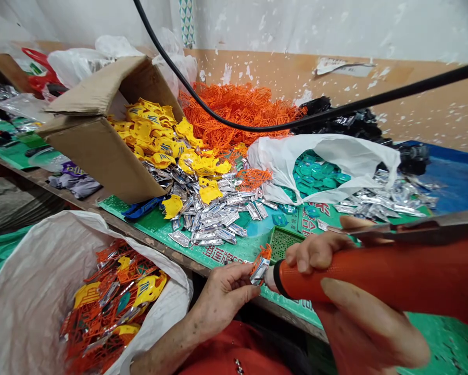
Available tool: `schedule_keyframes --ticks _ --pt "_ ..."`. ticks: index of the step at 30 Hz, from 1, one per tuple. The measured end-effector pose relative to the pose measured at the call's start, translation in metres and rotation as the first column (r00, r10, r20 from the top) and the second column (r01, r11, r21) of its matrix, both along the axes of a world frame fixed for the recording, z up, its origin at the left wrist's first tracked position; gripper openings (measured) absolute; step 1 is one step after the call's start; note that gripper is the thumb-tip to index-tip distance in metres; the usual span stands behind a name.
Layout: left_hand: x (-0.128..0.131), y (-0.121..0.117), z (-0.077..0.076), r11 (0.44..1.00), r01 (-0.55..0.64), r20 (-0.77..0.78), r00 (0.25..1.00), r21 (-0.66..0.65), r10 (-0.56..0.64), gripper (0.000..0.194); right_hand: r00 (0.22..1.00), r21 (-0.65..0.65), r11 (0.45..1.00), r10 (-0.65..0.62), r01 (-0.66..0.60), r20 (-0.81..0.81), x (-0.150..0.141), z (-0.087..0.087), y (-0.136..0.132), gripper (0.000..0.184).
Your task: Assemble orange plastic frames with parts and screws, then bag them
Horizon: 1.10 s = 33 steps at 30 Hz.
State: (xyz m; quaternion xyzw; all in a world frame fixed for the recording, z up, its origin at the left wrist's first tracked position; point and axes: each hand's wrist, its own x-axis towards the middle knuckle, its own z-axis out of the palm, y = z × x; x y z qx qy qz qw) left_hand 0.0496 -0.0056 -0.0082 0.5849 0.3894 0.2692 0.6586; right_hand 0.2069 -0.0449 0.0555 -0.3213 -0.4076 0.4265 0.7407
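My left hand pinches a small assembly of a silver piece and an orange plastic piece at the table's front edge. My right hand is wrapped round a thick orange power tool, its tip pressed against that small assembly. The tool's black cable loops up and over the table. Just behind the hands lies a small green grid block.
On the green mat lie silver pieces, yellow parts spilling from a tipped cardboard box, an orange frame heap and teal parts in a white bag. A white sack at lower left holds finished pieces.
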Motion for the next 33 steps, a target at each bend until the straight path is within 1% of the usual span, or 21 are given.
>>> schedule_keyframes --ticks 4,5,8,14,20,26,30,33 --pt "0.003 -0.002 0.006 0.998 -0.025 -0.054 0.998 0.049 0.028 0.017 0.994 0.004 0.999 -0.053 0.053 0.100 -0.006 0.005 -0.002 0.027" --pt "0.004 -0.002 0.006 0.998 -0.029 -0.052 0.998 0.051 0.032 0.017 0.988 -0.001 0.997 -0.082 0.083 0.132 -0.007 0.006 -0.002 0.027" --pt "0.008 -0.005 0.004 0.998 -0.046 -0.032 0.998 0.035 0.048 0.015 0.967 -0.024 0.987 -0.152 0.160 0.205 -0.011 0.011 -0.003 0.034" --pt "0.015 -0.010 0.001 0.994 -0.110 -0.017 0.994 0.005 0.110 0.013 0.940 -0.021 0.979 -0.186 0.200 0.287 -0.014 0.013 -0.004 0.034" --pt "0.019 -0.013 -0.003 0.989 -0.150 -0.024 0.988 0.010 0.150 0.014 0.949 -0.041 0.985 -0.150 0.168 0.277 -0.013 0.007 -0.003 0.042" --pt "0.021 -0.014 -0.009 0.985 -0.172 -0.024 0.985 -0.020 0.171 0.016 0.925 -0.100 0.965 -0.197 0.241 0.325 -0.011 0.000 -0.002 0.040" --pt "0.017 -0.012 -0.006 0.988 -0.152 -0.041 0.988 0.009 0.152 0.014 0.945 -0.078 0.975 -0.180 0.208 0.272 -0.010 -0.002 -0.001 0.042" --pt "0.012 -0.009 -0.002 0.988 -0.146 -0.071 0.986 0.047 0.149 0.016 0.966 -0.067 0.982 -0.162 0.178 0.200 -0.008 0.002 0.002 0.043"
